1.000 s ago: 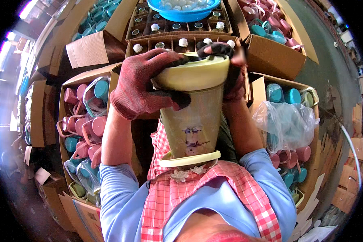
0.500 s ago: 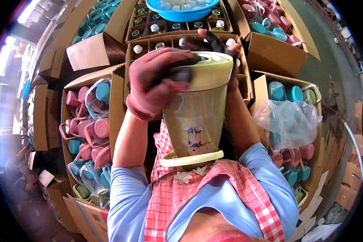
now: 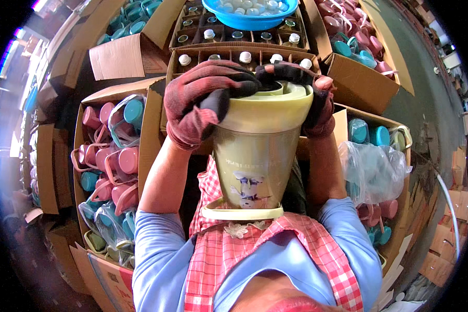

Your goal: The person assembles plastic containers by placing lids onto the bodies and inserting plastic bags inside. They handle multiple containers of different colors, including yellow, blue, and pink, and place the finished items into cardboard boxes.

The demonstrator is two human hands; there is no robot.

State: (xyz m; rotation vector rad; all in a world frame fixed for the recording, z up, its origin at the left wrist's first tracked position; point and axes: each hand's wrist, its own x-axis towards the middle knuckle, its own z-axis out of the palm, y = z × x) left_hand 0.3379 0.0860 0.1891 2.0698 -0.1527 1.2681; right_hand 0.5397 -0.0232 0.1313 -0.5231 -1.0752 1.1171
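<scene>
A pale green plastic jug (image 3: 255,169) with a printed figure stands upright in front of my chest, its lid (image 3: 275,106) uppermost. A matching pale green band, like a handle (image 3: 242,212), curves round its lower end near my apron. My left hand (image 3: 205,101), in a red and black work glove, grips the lid's left side, its fingers bent over the top. From the right, my right hand (image 3: 320,101) in a similar glove holds the lid's edge. Its fingers reach across the top, and part of that hand is hidden behind the lid.
Cartons of pink and teal jugs stand at the left (image 3: 106,156) and right (image 3: 374,171), some wrapped in clear plastic. Ahead is a divided carton (image 3: 213,52) of white-capped bottles. Beyond it, a blue basin (image 3: 255,21) holds whitish caps.
The jug has come slightly lower and nearer me. My right fingers have folded down over the lid. My left hand, blurred before, now rests more steadily on the lid.
</scene>
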